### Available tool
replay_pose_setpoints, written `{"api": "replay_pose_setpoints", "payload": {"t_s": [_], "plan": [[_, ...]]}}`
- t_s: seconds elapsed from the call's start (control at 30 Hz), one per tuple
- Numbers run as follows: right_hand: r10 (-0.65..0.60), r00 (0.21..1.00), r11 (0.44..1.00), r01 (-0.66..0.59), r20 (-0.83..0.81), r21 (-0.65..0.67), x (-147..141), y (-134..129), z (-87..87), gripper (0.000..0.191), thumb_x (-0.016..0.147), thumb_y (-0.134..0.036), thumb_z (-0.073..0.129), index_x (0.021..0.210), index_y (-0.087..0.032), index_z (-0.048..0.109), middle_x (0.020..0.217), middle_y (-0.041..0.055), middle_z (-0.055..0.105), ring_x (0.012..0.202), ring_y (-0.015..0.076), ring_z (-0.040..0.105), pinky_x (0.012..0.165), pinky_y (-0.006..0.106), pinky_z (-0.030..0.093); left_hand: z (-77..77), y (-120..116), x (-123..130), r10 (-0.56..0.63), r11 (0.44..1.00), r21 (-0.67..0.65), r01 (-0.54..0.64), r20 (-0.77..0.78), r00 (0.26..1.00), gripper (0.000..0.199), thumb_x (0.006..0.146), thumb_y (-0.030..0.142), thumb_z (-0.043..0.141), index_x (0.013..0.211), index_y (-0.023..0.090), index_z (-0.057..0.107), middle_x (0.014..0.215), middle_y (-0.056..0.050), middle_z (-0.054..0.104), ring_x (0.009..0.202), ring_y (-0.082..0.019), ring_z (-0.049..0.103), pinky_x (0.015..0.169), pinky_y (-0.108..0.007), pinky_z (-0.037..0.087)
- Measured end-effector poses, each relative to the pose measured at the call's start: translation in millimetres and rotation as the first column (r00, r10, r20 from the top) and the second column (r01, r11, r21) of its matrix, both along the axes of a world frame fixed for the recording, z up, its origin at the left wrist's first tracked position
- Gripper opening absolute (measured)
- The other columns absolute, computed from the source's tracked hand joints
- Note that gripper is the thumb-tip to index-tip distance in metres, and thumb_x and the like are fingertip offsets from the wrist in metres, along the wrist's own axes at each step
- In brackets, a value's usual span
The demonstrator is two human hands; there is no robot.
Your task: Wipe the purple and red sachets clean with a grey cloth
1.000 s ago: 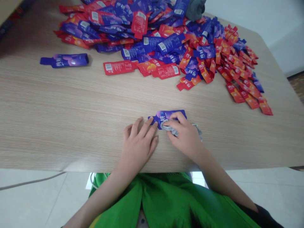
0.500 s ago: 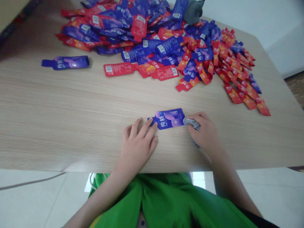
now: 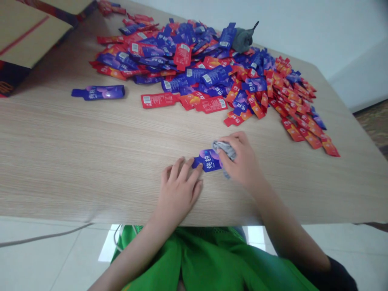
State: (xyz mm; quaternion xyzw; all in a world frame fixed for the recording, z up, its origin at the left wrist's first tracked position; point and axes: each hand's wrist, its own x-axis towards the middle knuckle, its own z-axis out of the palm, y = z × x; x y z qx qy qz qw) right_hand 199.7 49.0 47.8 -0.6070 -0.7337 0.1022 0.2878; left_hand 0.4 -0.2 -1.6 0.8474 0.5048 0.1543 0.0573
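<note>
A flat purple pouch (image 3: 208,161) with white lettering lies on the table in front of me, its narrow neck pointing left. Fingertips of my left hand (image 3: 178,188) rest on that neck; the hand lies flat with its fingers spread. My right hand (image 3: 244,161) is closed around a crumpled grey cloth (image 3: 226,149), which sits over the pouch's right end and hides it. Beyond both hands, a single purple pouch (image 3: 98,93) lies apart on the left.
A big heap of red and purple pouches (image 3: 194,76) spreads across the back of the table (image 3: 91,161). Among them at the back is a dark grey bundle (image 3: 243,39). An open cardboard box (image 3: 33,36) stands at the far left. A cable (image 3: 45,239) runs below the table edge.
My right hand has moved the cloth leftward from the pouch's right edge onto its face. My left hand stays on the neck. The view has shifted, showing more of the box.
</note>
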Motion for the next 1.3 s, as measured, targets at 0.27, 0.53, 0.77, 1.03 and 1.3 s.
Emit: {"api": "replay_pose_setpoints", "payload": {"t_s": [0.27, 0.53, 0.77, 1.03, 1.3], "plan": [[0.195, 0.947, 0.975, -0.158, 0.256, -0.157, -30.0, 15.4, -22.7, 0.024, 0.093, -0.022, 0.051, 0.113, -0.022, 0.066, 0.114, 0.0095, 0.061, 0.104, 0.0250, 0.061, 0.083, 0.038, 0.051, 0.6, -1.3, 2.8, 0.020, 1.000, 0.004, -0.020, 0.017, 1.000, 0.041, 0.099, 0.033, 0.048, 0.137, 0.024, 0.058, 0.144, -0.010, 0.058, 0.133, -0.036, 0.049, 0.100, -0.054, 0.040], [0.145, 0.958, 0.988, -0.125, 0.246, -0.095, -13.3, -12.6, -28.0, 0.021, 0.088, -0.017, 0.053, 0.103, -0.023, 0.068, 0.109, 0.0103, 0.059, 0.102, 0.0255, 0.059, 0.085, 0.040, 0.050, 0.1, -1.7, 3.7, 0.024, 1.000, 0.006, -0.025, 0.048, 0.999, 0.040, 0.098, 0.032, 0.048, 0.136, 0.023, 0.059, 0.142, -0.011, 0.059, 0.132, -0.036, 0.049, 0.099, -0.054, 0.041], [0.041, 0.974, 0.991, -0.012, 0.221, -0.130, -6.5, -36.3, -31.6, 0.021, 0.086, -0.018, 0.053, 0.102, -0.022, 0.067, 0.109, 0.0095, 0.058, 0.097, 0.0243, 0.062, 0.080, 0.037, 0.052, 1.1, -1.7, 3.6, 0.029, 0.999, -0.018, -0.028, 0.054, 0.998, 0.041, 0.099, 0.032, 0.047, 0.137, 0.023, 0.058, 0.143, -0.011, 0.059, 0.133, -0.036, 0.048, 0.100, -0.055, 0.040], [0.138, 0.979, 0.943, -0.084, 0.149, -0.322, 13.0, -31.2, -10.6, 0.018, 0.083, -0.016, 0.055, 0.095, -0.024, 0.066, 0.100, 0.0038, 0.062, 0.086, 0.0202, 0.063, 0.079, 0.035, 0.051, 0.8, -1.5, 3.3, 0.024, 1.000, -0.004, -0.024, 0.040, 0.999, 0.040, 0.099, 0.032, 0.048, 0.136, 0.023, 0.059, 0.143, -0.010, 0.059, 0.133, -0.036, 0.049, 0.100, -0.054, 0.039], [0.041, 0.998, 0.998, -0.039, 0.036, -0.045, 4.4, 10.2, -8.6, 0.016, 0.087, -0.020, 0.057, 0.101, -0.021, 0.066, 0.103, 0.0072, 0.063, 0.094, 0.0218, 0.064, 0.085, 0.037, 0.051, 1.1, -1.5, 4.9, 0.020, 1.000, -0.008, -0.020, 0.003, 1.000, 0.041, 0.099, 0.032, 0.045, 0.138, 0.023, 0.057, 0.155, -0.003, 0.048, 0.135, -0.036, 0.045, 0.100, -0.056, 0.039]]}}
